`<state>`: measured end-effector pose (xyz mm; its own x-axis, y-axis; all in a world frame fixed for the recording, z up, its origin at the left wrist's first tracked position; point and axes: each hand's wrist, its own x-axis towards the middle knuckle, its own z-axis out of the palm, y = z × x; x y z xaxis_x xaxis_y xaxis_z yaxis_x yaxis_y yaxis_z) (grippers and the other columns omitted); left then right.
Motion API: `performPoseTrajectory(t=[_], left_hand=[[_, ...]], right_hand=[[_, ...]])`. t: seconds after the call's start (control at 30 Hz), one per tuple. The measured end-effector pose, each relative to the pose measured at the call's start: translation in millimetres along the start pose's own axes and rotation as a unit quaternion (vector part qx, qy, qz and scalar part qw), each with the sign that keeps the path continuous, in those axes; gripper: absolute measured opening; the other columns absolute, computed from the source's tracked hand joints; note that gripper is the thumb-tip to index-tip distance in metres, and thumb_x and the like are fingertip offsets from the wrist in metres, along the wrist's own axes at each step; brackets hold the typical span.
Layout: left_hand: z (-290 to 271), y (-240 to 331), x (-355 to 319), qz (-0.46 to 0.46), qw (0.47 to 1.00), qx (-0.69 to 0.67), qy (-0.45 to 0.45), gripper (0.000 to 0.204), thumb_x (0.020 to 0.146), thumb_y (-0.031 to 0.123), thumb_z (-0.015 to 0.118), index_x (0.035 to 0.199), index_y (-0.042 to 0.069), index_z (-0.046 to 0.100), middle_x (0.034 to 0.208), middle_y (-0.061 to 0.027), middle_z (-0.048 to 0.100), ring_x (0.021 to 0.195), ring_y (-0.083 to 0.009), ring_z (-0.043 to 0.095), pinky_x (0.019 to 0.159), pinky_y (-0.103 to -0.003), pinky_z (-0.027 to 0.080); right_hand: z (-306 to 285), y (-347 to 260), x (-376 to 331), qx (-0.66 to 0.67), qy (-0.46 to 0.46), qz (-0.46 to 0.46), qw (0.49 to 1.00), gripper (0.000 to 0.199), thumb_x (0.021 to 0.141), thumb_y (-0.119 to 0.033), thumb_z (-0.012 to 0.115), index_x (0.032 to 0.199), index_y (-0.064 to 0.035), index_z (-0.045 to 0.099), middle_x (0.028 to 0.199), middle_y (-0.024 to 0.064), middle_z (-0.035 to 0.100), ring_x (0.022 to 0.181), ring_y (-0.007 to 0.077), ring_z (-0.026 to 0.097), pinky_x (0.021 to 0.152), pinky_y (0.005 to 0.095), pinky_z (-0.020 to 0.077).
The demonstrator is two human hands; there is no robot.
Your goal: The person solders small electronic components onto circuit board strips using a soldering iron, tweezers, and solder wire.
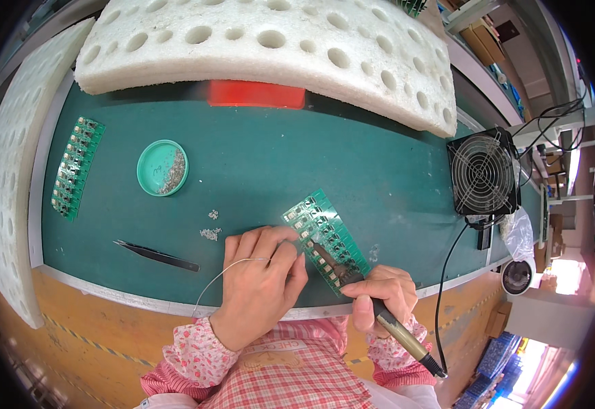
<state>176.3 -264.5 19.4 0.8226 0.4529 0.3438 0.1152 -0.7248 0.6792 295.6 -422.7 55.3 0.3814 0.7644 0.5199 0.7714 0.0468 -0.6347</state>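
Observation:
A green circuit board [323,217] with rows of small components lies at a slant on the green mat. My right hand [387,292] grips a soldering iron [405,337], its tip touching or just over the board's left row of parts. To the board's left, my left hand [260,281] is closed with a thin strand of solder wire [210,285] running through it; the fingertips are close to the board's edge, and the wire's working end is hidden. Left of that hand are small piles of tiny pale parts [210,234] and black tweezers [157,255].
A round green dish [144,170] holds tiny parts. Another circuit board [78,167] lies far left. White foam blocks with holes [243,58] [11,170] border the back and left, above a red object [256,94]. A black fan [481,172] and its cable [439,300] stand right.

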Motion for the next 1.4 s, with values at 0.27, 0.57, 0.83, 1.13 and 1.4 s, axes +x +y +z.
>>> performPoseTrajectory(t=[0.27,0.57,0.83,1.13,1.4], left_hand=[[1.5,-0.4,1.3,-0.004,1.000,0.011,0.006,0.018,0.075,0.003,0.074,0.078,0.007,0.057,0.106,-0.0042,0.065,0.089,-0.0258,0.059,0.077,-0.039,0.039],[1.5,-0.8,0.9,-0.006,1.000,0.010,0.003,0.018,0.074,0.003,0.074,0.079,0.006,0.057,0.107,-0.0039,0.065,0.090,-0.0257,0.059,0.077,-0.039,0.040],[1.6,-1.0,0.7,-0.003,1.000,-0.004,0.013,0.019,0.075,0.002,0.074,0.077,0.007,0.055,0.107,-0.0045,0.065,0.089,-0.0255,0.060,0.077,-0.039,0.040],[2.0,-0.6,1.2,-0.001,1.000,0.001,0.010,0.019,0.075,0.003,0.074,0.077,0.007,0.055,0.106,-0.0043,0.065,0.088,-0.0256,0.058,0.077,-0.039,0.039],[2.7,0.6,3.1,-0.002,1.000,0.013,0.006,0.018,0.076,0.004,0.075,0.078,0.007,0.057,0.104,-0.0036,0.065,0.086,-0.0245,0.057,0.075,-0.039,0.038]], right_hand=[[5.0,2.8,5.1,0.004,-0.025,-0.006,1.000,0.011,0.081,-0.003,0.068,0.091,-0.0025,0.066,0.061,0.0033,0.061,0.045,0.0176,0.053,0.044,0.0298,0.0430],[12.3,-2.4,2.5,-0.057,-0.040,-0.062,0.996,0.016,0.073,0.000,0.070,0.088,-0.0037,0.068,0.055,-0.0021,0.049,0.043,0.0144,0.048,0.042,0.0277,0.0370],[9.5,-5.8,2.4,-0.043,-0.025,-0.033,0.998,0.012,0.076,-0.002,0.070,0.088,-0.0026,0.068,0.054,-0.0014,0.051,0.041,0.0151,0.048,0.040,0.0284,0.0372],[0.3,-0.8,-5.9,0.044,0.074,0.140,0.986,0.015,0.092,-0.013,0.063,0.085,-0.0006,0.066,0.060,0.0046,0.063,0.044,0.0134,0.053,0.043,0.0290,0.0401],[-1.4,1.7,-5.6,0.086,0.076,0.198,0.973,0.014,0.092,-0.013,0.063,0.086,-0.0006,0.065,0.067,0.0074,0.067,0.048,0.0145,0.056,0.048,0.0297,0.0437]])
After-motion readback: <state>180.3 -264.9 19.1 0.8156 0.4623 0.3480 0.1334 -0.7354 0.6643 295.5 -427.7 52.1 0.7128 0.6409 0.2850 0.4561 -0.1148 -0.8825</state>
